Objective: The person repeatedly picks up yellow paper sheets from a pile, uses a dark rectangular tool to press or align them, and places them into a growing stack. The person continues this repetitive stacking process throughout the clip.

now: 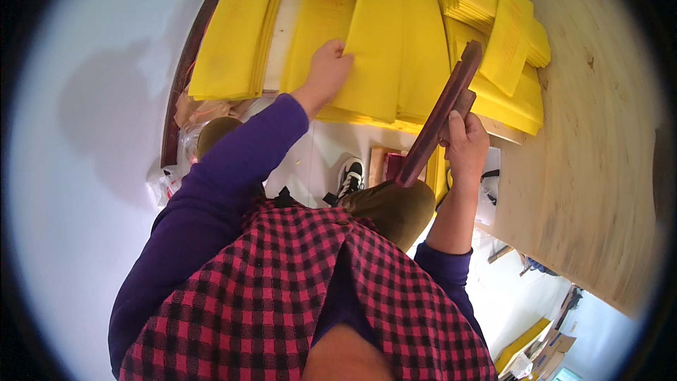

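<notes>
The right hand (pixel 467 144) grips a dark wooden bar (pixel 434 123). Left of the bar, the left hand's (pixel 328 74) fingers curl at a yellow sheet (pixel 377 56); I cannot tell whether they pinch it. One neat pile (pixel 229 42) far left of the bar and another stack (pixel 467 1) beyond its top look finished; the sheets between seem unfinished. A clear bag (pixel 163 187), low and far left of the bar, has unclear contents.

Head view: left fisheye of a head-worn pair, facing steeply down over the wearer's garment (pixel 282 279); left hand (pixel 325 75) and right hand (pixel 468 147) near, worktop (pixel 283 34) toward the upper edge.
</notes>
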{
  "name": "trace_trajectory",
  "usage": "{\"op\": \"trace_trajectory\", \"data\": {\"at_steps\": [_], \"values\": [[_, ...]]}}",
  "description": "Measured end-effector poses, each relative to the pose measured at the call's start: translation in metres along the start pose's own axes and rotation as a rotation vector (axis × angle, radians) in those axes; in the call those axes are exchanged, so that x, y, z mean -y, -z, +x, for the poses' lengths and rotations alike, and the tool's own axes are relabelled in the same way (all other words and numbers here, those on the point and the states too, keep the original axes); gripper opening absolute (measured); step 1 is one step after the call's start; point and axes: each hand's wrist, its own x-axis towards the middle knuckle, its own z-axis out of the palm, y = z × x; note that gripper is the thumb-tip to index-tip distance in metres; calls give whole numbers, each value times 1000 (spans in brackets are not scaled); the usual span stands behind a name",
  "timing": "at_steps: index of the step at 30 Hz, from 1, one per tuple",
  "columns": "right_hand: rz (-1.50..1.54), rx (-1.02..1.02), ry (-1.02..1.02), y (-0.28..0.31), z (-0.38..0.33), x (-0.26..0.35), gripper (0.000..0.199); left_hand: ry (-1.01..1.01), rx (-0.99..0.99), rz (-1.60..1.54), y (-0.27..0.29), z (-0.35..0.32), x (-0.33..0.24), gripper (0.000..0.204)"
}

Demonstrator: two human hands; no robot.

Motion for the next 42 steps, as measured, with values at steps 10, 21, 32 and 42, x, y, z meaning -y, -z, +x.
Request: {"op": "trace_trajectory", "data": {"at_steps": [10,21,32,42], "values": [[-17,163,137,-52,22,-7,27,223,-108,-174,66,-15,39,15],[-395,296,301,-116,59,11,40,227,-189,-159,72,-28,49,13],[-726,466,173,-171,102,43,43,124,-201,44,86,-32,39,32],[-971,458,225,-214,129,59,44,156,-151,149,89,-45,45,37]]}}
